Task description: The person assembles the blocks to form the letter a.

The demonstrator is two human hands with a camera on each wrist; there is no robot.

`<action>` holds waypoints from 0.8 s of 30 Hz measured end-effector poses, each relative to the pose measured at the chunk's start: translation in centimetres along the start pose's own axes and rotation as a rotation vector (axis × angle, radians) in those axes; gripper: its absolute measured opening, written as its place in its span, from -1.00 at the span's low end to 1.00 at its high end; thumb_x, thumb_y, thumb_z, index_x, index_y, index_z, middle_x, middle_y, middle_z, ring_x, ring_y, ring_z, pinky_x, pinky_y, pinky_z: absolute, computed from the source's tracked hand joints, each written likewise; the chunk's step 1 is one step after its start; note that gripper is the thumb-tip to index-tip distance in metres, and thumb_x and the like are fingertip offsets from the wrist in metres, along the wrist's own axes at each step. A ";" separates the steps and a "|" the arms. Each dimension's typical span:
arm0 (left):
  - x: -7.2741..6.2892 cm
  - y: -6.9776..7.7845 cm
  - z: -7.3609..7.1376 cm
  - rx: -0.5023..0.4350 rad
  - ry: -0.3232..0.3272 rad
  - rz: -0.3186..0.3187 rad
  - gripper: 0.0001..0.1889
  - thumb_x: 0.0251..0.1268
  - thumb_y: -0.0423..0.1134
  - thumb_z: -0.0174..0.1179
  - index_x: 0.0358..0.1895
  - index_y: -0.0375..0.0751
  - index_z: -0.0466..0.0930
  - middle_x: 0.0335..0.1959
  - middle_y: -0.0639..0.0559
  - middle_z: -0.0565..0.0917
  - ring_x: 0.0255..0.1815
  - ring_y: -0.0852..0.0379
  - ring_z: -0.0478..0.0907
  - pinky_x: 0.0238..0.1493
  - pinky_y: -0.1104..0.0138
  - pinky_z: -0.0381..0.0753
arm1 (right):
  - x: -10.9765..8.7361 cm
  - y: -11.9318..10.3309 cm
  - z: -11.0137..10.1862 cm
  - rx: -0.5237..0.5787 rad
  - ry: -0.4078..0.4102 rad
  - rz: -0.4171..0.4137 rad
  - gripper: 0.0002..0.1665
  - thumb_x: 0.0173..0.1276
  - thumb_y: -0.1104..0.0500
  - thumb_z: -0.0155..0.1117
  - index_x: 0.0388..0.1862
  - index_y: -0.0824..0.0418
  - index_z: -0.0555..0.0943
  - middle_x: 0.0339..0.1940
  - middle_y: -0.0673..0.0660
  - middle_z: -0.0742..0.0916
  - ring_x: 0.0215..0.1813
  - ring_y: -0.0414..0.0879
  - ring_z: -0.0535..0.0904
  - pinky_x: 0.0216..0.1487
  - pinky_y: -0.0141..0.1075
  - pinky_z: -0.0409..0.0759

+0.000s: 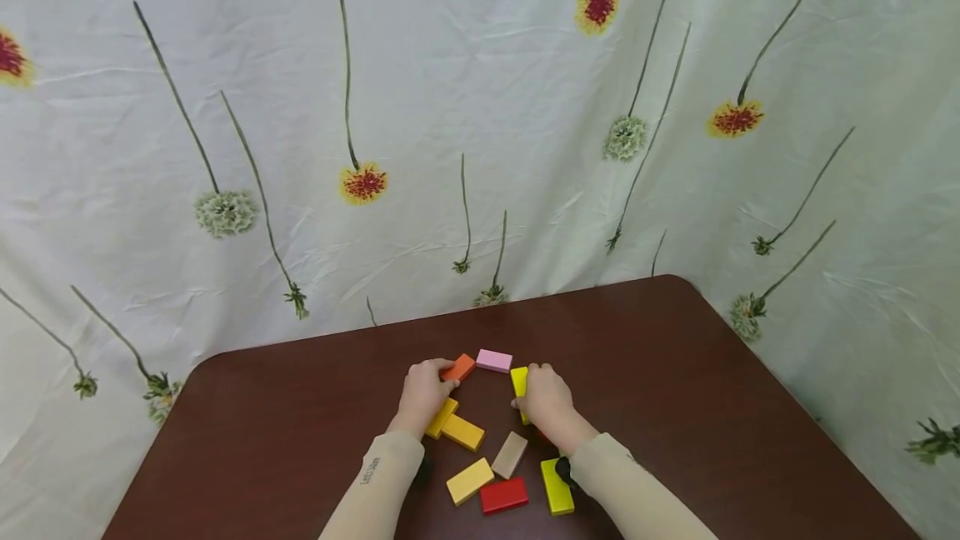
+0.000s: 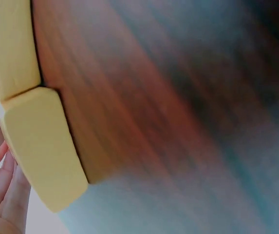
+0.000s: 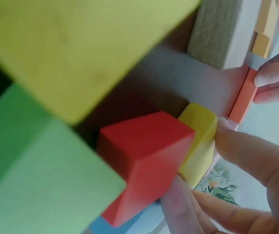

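My left hand holds an orange block at the far side of the layout, thumb on one side and fingers on the other. In the right wrist view that orange block also shows under the left fingertips. My right hand pinches a yellow block between thumb and fingers. Beside the right fingers, in the right wrist view, stands a red block, with a green block and a partly hidden blue block near it. A pink block lies between the hands, close to the orange one.
Near the left wrist lie two amber blocks, touching. Closer to me are a pale yellow block, a tan block, a red block and another yellow block. The brown table meets a flowered curtain behind.
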State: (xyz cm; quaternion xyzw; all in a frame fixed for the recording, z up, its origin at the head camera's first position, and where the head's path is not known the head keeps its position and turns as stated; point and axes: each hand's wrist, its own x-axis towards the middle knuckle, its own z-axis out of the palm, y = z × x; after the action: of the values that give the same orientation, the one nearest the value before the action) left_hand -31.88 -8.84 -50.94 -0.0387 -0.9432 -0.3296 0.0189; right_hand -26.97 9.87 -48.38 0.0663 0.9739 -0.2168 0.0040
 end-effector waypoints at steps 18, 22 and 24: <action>-0.2 -0.4 -0.5 -0.016 -0.015 0.004 -0.65 0.19 -0.31 0.38 0.07 -0.21 0.71 0.06 -0.21 0.70 -0.02 -0.10 0.60 0.15 0.03 0.61 | 0.9 0.2 -0.7 0.004 -0.047 -0.015 -0.40 0.02 0.12 0.61 -0.02 0.41 0.61 -0.24 0.22 0.64 -0.32 -0.01 0.50 -0.09 -0.15 0.66; -0.1 -0.4 -0.5 -0.023 -0.023 -0.012 -0.63 0.18 -0.30 0.38 0.09 -0.20 0.70 0.09 -0.21 0.69 0.01 -0.11 0.59 0.18 0.02 0.59 | 1.2 0.2 -0.5 -0.008 -0.052 -0.006 -0.39 0.02 0.11 0.61 -0.01 0.40 0.60 -0.24 0.22 0.64 -0.31 -0.01 0.50 -0.08 -0.15 0.65; 0.0 -0.4 -0.5 -0.023 -0.029 -0.015 -0.62 0.18 -0.30 0.38 0.10 -0.19 0.70 0.10 -0.21 0.68 0.03 -0.12 0.59 0.19 0.02 0.58 | 1.2 0.2 -0.4 -0.011 -0.054 -0.003 -0.38 0.03 0.10 0.61 -0.01 0.39 0.60 -0.23 0.22 0.64 -0.31 -0.01 0.50 -0.08 -0.14 0.65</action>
State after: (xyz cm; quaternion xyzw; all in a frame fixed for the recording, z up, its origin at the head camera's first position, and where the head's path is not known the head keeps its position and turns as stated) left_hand -31.87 -9.45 -50.77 -0.0366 -0.9397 -0.3400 0.0025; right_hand -28.14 10.40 -48.15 0.0590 0.9748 -0.2132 0.0304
